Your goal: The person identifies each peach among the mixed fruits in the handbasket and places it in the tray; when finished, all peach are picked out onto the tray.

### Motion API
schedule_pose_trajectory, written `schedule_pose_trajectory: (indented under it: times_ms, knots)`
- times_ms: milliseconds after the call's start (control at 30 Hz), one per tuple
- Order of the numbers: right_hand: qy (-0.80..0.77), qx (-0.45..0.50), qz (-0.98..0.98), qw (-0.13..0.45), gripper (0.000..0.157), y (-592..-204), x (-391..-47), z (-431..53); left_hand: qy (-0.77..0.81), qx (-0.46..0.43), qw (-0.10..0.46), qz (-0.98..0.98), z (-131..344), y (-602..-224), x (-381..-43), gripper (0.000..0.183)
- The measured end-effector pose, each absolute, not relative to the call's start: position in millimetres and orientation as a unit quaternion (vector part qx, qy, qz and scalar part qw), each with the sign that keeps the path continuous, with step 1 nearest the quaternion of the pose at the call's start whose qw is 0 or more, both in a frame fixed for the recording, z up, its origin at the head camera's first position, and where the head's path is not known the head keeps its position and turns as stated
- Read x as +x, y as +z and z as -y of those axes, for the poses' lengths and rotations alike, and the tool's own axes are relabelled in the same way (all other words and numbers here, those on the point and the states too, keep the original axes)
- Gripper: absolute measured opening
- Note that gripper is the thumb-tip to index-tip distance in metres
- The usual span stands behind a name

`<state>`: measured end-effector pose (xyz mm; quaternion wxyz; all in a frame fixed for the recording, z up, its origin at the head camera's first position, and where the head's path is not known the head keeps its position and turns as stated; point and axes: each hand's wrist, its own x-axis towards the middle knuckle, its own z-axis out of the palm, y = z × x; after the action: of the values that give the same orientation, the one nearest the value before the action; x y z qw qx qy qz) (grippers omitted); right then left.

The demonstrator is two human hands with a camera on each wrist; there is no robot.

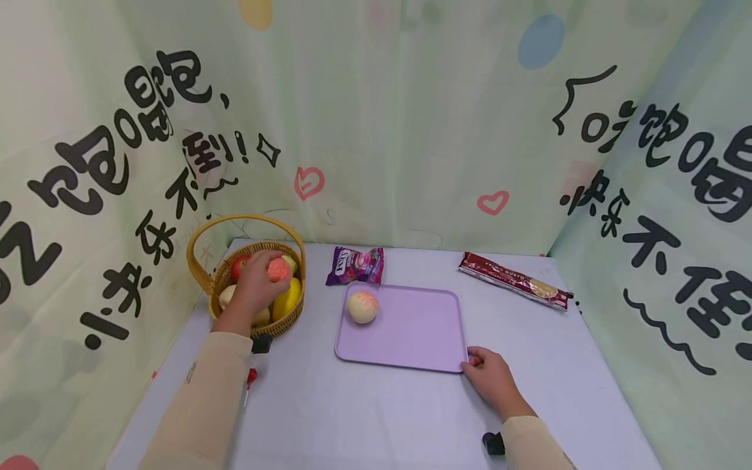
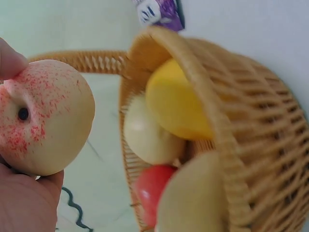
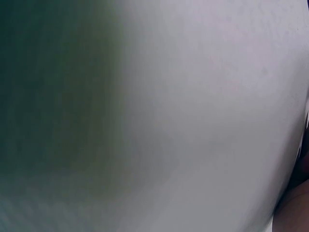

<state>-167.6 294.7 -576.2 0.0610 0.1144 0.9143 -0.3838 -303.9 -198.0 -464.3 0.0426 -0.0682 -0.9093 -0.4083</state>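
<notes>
Over the wicker basket, my left hand grips a peach with reddish speckles. The left wrist view shows the held peach up close, between thumb and fingers, beside the basket's opening. Inside the basket lie a yellow fruit, a red fruit and several paler ones. My right hand pinches the near right corner of the lilac tray. Another peach sits on the tray's left part. Blurred pale and dark surfaces fill most of the right wrist view.
A purple snack bag lies behind the tray, near its back left corner. Toward the back right is a long dark red packet. A small red-topped stick lies by the left forearm. Printed curtains enclose the white table.
</notes>
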Motion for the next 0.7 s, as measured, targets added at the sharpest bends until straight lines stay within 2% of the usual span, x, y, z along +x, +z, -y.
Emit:
schedule_pose_trajectory:
  times_ms: [433, 700]
  knots:
    - [-0.38, 0.107, -0.918, 0.038, 0.04, -582, -169, -296, -0.459, -0.09, 0.052, 0.882, 159, -447, -292, 0.065]
    - [-0.384, 0.107, -0.916, 0.042, 0.041, -583, -169, -297, -0.483, -0.1, 0.027, 0.87, 131, -443, -283, 0.064]
